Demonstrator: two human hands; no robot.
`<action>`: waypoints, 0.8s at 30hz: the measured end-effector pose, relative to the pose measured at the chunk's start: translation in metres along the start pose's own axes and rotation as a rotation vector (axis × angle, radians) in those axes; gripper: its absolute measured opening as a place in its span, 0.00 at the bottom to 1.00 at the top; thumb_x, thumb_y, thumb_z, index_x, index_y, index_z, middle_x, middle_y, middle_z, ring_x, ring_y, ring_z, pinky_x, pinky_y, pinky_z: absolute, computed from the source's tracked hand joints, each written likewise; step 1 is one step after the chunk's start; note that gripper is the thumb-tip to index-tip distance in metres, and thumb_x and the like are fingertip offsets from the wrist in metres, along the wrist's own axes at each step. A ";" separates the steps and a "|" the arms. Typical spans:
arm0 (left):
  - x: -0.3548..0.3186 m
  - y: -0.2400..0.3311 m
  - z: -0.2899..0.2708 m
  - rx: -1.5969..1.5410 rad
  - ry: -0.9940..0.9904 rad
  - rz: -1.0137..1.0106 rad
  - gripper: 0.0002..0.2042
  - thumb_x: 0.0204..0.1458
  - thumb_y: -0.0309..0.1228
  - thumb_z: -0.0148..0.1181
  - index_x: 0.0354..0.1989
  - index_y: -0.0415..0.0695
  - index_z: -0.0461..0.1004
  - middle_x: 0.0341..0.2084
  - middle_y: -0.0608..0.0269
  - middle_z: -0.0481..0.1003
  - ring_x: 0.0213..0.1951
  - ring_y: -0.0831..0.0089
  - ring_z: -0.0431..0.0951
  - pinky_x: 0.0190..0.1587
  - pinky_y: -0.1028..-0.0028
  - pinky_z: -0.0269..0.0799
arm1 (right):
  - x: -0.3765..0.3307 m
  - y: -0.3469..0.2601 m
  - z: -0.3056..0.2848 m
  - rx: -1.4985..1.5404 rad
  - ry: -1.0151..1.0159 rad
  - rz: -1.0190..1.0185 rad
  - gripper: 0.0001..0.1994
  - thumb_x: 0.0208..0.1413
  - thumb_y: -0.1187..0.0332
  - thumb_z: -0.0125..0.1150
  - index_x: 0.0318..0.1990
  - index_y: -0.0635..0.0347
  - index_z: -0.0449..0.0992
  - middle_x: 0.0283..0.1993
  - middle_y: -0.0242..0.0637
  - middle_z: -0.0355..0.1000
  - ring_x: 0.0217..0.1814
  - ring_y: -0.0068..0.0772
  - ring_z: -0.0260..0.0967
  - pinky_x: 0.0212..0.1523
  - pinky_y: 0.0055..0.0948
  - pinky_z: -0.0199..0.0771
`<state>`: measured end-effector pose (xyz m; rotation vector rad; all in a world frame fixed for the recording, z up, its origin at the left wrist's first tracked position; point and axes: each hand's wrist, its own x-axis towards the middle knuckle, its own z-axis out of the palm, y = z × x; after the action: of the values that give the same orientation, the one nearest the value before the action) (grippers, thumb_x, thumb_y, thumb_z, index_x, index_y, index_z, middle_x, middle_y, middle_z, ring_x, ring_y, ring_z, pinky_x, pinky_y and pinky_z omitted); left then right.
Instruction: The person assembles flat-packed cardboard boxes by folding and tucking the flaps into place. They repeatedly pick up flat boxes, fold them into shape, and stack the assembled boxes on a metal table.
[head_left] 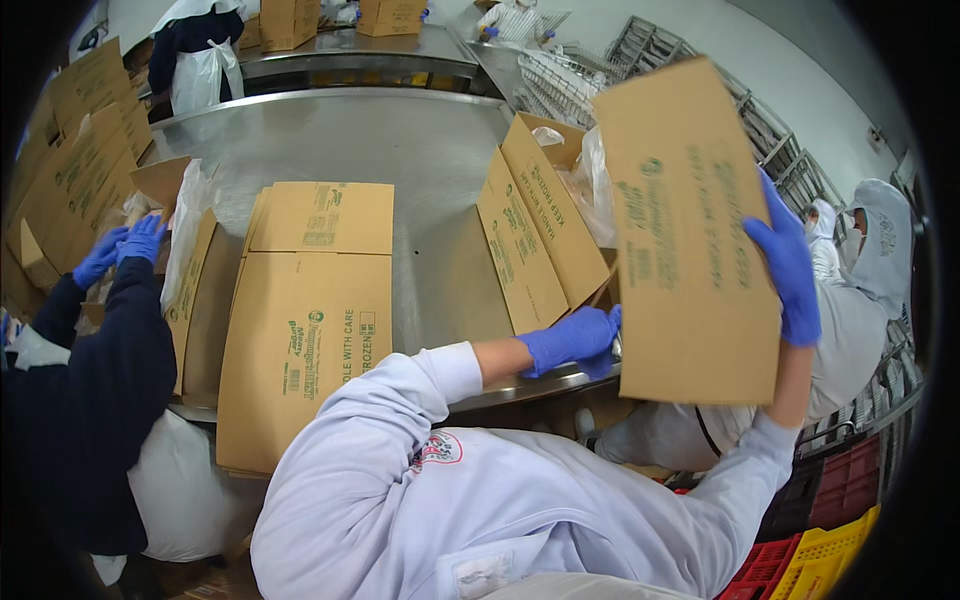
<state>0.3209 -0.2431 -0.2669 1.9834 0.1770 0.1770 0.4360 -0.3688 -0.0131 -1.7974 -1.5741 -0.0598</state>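
Note:
My right hand (786, 262), in a blue glove, grips the right edge of a brown cardboard box (690, 240). The box is raised and tilted, with one broad printed side showing; whether it is flat or opened out I cannot tell. Close to its lower left edge is my left hand (572, 342), gloved in blue too. Its fingers are closed, and a small shiny bit shows beside them, too little to name. Just beyond that hand, an open carton (540, 225) with a clear plastic liner sits on the metal table (440, 180), partly hidden by the raised box.
Flat cartons (310, 340) lie stacked at the table's front edge, left of me. A co-worker's gloved hands (125, 245) work at a lined carton on the far left. Another person (860, 290) stands close on my right, near red and yellow crates (825, 560). Metal racks (790, 160) line the wall.

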 end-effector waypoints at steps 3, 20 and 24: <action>-0.016 -0.005 -0.046 -0.021 -0.318 -0.234 0.32 0.60 0.51 0.36 0.22 0.34 0.76 0.15 0.55 0.76 0.18 0.69 0.77 0.27 0.73 0.74 | 0.066 0.043 0.048 -0.176 -0.143 0.048 0.32 0.45 0.70 0.54 0.62 0.64 0.58 0.50 0.42 0.71 0.52 0.29 0.67 0.55 0.27 0.62; -0.128 -0.018 -0.198 0.402 0.417 -0.417 0.21 0.52 0.48 0.52 0.37 0.41 0.78 0.26 0.62 0.78 0.28 0.70 0.77 0.34 0.73 0.72 | 0.197 0.038 0.164 -0.400 -0.629 0.234 0.44 0.49 0.44 0.58 0.64 0.69 0.51 0.56 0.53 0.65 0.36 0.37 0.72 0.35 0.33 0.76; -0.146 0.002 -0.254 0.561 0.624 -0.450 0.21 0.52 0.49 0.52 0.39 0.41 0.77 0.29 0.59 0.78 0.32 0.69 0.77 0.38 0.72 0.71 | 0.185 0.012 0.147 -0.483 -0.705 0.163 0.51 0.47 0.35 0.54 0.67 0.66 0.41 0.60 0.53 0.62 0.33 0.35 0.73 0.34 0.31 0.77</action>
<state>0.1265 -0.0474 -0.1692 2.3135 1.1692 0.4894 0.4307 -0.1329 -0.0369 -2.5011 -1.9966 0.3331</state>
